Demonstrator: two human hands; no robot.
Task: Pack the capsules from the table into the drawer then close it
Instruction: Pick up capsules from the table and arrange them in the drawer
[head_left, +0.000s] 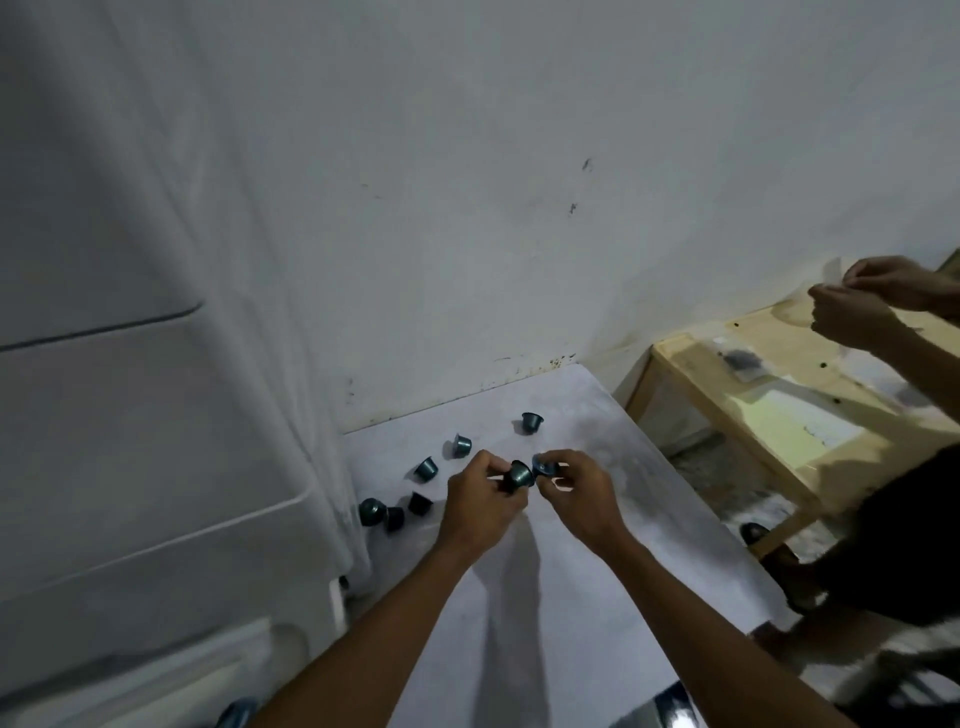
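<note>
Hands meet over a white table (571, 571) — left hand (480, 501) pinching one capsule (518, 475), right hand (576, 493) pinching another (544, 467). Gathering is underway; six capsules lie loose nearby. Next likely comes carrying them to the drawer — not in view.

Both bare forearms reach forward from the near edge of the bench, converging toward its middle. The left hand (480, 499) is curled, fingers pinched around a dark capsule (518, 475). The right hand (576, 491) sits just beside it, fingertips closed on a second capsule (544, 467), knuckles up.
</note>
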